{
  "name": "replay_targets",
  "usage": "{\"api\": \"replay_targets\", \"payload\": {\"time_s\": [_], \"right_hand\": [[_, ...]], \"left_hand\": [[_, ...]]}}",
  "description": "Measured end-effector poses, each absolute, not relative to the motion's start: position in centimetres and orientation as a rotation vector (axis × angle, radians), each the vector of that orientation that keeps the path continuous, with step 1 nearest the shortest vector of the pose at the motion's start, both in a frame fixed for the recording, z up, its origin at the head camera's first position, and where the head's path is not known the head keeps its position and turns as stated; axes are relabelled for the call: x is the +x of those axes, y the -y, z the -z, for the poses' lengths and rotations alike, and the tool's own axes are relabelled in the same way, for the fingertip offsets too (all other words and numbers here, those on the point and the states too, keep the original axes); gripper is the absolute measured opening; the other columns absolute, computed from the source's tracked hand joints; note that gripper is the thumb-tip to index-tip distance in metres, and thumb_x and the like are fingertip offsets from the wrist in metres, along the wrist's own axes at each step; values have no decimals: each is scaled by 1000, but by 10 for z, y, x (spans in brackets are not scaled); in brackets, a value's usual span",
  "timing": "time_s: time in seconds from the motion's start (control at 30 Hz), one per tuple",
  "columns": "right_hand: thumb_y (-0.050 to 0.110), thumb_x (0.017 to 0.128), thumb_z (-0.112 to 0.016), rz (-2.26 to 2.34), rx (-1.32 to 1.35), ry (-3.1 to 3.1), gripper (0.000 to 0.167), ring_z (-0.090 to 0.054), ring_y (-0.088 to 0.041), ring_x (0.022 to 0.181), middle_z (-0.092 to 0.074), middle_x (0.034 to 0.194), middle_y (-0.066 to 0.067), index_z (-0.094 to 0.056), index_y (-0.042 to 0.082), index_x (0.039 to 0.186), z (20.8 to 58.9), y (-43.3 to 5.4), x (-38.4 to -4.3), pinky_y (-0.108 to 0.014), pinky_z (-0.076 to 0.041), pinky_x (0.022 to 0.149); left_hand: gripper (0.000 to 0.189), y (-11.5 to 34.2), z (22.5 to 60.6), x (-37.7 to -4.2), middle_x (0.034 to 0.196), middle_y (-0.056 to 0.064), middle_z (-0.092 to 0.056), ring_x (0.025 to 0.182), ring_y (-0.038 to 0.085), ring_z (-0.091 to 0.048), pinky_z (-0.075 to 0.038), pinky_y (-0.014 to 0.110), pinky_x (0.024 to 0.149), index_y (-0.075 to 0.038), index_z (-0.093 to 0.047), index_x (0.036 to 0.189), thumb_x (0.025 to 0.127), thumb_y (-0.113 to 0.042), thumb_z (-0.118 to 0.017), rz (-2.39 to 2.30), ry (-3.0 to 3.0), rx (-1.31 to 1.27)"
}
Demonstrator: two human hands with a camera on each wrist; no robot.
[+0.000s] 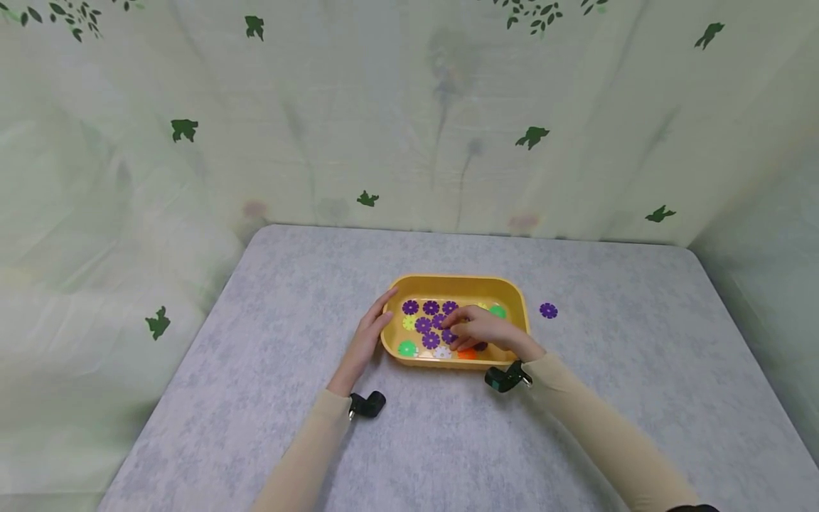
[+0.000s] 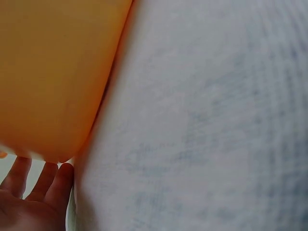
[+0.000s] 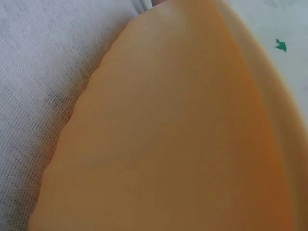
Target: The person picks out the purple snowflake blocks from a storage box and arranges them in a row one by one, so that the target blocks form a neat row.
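Note:
A yellow tray [image 1: 448, 286] holds several notched plastic discs shaped like flowers, mostly purple discs [image 1: 431, 307]. My left hand [image 1: 369, 331] lies along the tray's left end; in the left wrist view its extended fingers [image 2: 58, 185] touch the outer wall. Reaching over the tray's right end, my right hand [image 1: 484, 328] has its bent fingers spread low among the discs, the fingertips right at a purple disc [image 1: 449, 336]. An orange disc [image 1: 467, 353] and a white disc [image 1: 442, 352] lie close by its thumb. The right wrist view shows mostly the tray's outer wall [image 3: 159, 120].
One purple disc [image 1: 548, 311] lies on the table right of the tray. Inside, green discs [image 1: 407, 348] and a yellow disc [image 1: 409, 323] lie beside the purple ones. The table [image 1: 307, 284] has a grey mottled cover, with a printed curtain [image 1: 384, 107] behind it.

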State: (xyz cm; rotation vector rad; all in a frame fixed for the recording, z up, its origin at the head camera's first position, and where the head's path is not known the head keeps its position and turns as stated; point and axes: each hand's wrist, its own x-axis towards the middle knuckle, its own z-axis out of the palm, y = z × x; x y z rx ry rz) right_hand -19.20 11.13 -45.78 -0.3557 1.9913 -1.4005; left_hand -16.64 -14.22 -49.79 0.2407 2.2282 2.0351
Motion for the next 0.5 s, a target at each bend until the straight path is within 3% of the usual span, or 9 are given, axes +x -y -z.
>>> {"api": "replay_targets", "payload": {"time_s": [0.27,0.5], "right_hand": [[-6,93,-48,1358,-341,-2088,19,-66,-22,72,-61,94,-18,-57,-9,110,463,-109,-193,-33,-59,65],[-2,95,-51,1332,-316,-2217,5,-63,-18,58,-60,77,-13,-55,-2,98,464,-106,-192,-29,-55,51]], "left_hand": [[42,142,498,-167,152,-10,-31,140,8,-23,-19,35,115,-29,-40,146,105,-24,-38,-2034,-2234,249],[42,142,499,-167,152,-9,-30,140,10,-23,-20,37,115,-29,-40,146,104,-25,-38,-2037,-2233,240]]}}
